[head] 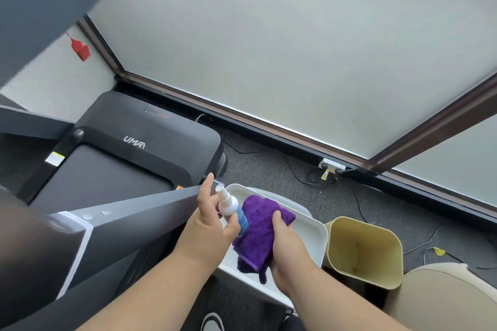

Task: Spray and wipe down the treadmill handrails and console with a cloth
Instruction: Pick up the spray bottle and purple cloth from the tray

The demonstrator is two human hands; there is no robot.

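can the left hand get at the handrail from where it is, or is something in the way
Probably yes: the left hand is right beside the handrail with nothing between them, but it holds the spray bottle, so it can spray, not grip.

Frosted glass panels (295, 35) fill the frame from ten to three o'clock, glowing with even, pale daylight and divided by dark brown frames (430, 126). Below them runs dark grey carpet (269, 169), crossed by loose black cables (295, 169). A white wall socket (331, 164) sits at the glass base, right of centre. A beige bin (363, 247) stands at four o'clock.
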